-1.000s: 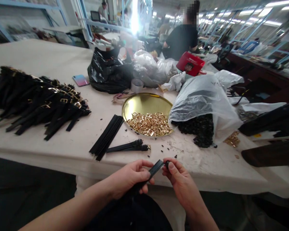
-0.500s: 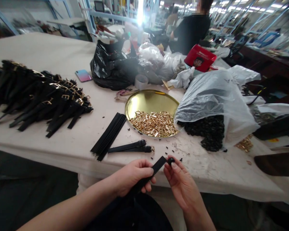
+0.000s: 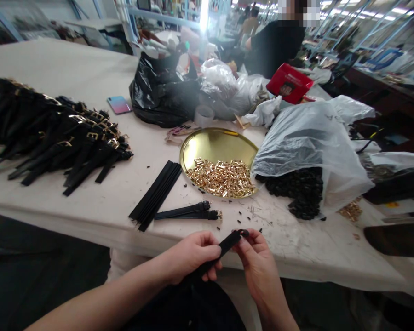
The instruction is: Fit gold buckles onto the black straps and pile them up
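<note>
My left hand (image 3: 197, 257) is closed around a flat black strap (image 3: 229, 242), thumb on top, the strap's far end pointing up and right. At that end, the fingers of my right hand (image 3: 260, 259) pinch a small black loop (image 3: 243, 233). The loop meets the strap tip; whether the strap passes through it I cannot tell. Just beyond my hands lie a few black straps with gold buckles (image 3: 186, 212) and a stack of plain black straps (image 3: 155, 195). Behind them a round gold tray (image 3: 210, 143) bears a heap of gold buckles (image 3: 224, 179).
On the left rises a pile of buckled black straps (image 3: 72, 133), with a phone (image 3: 119, 105) behind it. A clear plastic bag (image 3: 307, 133) spills small black pieces (image 3: 305, 197). Black bag (image 3: 162, 94), tape roll (image 3: 203, 116) and red packet (image 3: 290, 83) stand behind. A person (image 3: 278, 43) is farther back.
My right hand has brought the black loop onto the strap's end, its fingers now closer around it. The left hand keeps its hold on the strap, and the view has shifted slightly.
</note>
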A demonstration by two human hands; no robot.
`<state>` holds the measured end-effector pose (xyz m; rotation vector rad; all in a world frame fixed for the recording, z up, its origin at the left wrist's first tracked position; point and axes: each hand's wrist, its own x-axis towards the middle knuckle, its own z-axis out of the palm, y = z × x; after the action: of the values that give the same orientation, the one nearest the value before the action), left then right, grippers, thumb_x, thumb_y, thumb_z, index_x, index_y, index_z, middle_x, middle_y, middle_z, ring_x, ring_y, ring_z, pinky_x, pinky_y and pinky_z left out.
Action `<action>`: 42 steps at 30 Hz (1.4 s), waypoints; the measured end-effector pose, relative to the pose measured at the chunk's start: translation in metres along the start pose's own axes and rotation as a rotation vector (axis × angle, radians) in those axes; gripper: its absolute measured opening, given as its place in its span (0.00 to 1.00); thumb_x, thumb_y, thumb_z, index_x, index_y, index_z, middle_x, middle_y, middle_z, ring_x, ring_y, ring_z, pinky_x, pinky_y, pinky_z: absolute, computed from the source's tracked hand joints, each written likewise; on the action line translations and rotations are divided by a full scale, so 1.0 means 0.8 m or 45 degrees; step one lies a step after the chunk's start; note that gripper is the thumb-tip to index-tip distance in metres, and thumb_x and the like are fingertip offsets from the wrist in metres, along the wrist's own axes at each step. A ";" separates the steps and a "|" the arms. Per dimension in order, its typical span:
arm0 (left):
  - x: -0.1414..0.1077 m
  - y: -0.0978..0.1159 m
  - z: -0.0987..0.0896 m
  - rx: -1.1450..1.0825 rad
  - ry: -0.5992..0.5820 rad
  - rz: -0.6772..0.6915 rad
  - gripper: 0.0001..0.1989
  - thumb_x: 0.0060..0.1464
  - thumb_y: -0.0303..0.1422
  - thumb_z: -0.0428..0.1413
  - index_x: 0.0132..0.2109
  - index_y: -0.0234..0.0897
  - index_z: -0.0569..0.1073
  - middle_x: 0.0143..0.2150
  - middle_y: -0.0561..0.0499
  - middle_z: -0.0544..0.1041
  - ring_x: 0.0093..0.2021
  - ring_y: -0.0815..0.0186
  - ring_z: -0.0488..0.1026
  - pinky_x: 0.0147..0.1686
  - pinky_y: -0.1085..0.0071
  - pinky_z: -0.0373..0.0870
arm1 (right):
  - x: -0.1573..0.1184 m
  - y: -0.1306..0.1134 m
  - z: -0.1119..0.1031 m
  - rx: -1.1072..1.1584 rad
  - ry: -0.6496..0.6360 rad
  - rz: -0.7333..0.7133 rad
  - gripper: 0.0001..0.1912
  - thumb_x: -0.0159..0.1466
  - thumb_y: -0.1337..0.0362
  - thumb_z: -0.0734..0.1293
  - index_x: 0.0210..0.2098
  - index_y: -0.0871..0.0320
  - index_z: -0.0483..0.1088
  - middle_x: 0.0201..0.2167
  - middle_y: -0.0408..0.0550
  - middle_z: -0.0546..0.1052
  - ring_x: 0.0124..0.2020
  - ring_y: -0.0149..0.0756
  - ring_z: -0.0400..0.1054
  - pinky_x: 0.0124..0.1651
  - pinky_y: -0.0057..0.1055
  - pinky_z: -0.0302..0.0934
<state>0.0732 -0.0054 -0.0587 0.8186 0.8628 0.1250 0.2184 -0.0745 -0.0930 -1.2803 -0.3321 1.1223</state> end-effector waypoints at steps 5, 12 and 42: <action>0.002 -0.005 -0.001 0.159 0.099 0.088 0.05 0.47 0.32 0.50 0.31 0.36 0.61 0.22 0.57 0.70 0.18 0.75 0.66 0.16 0.82 0.58 | -0.007 -0.004 0.008 0.070 -0.102 -0.010 0.11 0.53 0.60 0.70 0.35 0.55 0.68 0.34 0.43 0.76 0.34 0.31 0.69 0.39 0.29 0.63; -0.004 -0.011 0.002 0.271 0.150 0.143 0.05 0.46 0.32 0.50 0.31 0.36 0.61 0.22 0.57 0.69 0.18 0.74 0.66 0.16 0.81 0.59 | -0.015 -0.010 0.018 0.146 -0.059 0.032 0.08 0.51 0.63 0.71 0.30 0.56 0.68 0.33 0.44 0.77 0.35 0.32 0.70 0.40 0.30 0.64; -0.003 -0.020 0.003 1.346 0.459 0.663 0.07 0.53 0.32 0.46 0.28 0.38 0.63 0.25 0.52 0.68 0.27 0.67 0.64 0.27 0.74 0.55 | -0.011 0.009 0.017 0.147 -0.032 0.007 0.08 0.54 0.60 0.69 0.29 0.57 0.69 0.39 0.46 0.76 0.35 0.31 0.70 0.43 0.29 0.64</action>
<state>0.0699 -0.0190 -0.0668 2.0576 1.0279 0.2872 0.2009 -0.0741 -0.0914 -1.1673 -0.2784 1.1468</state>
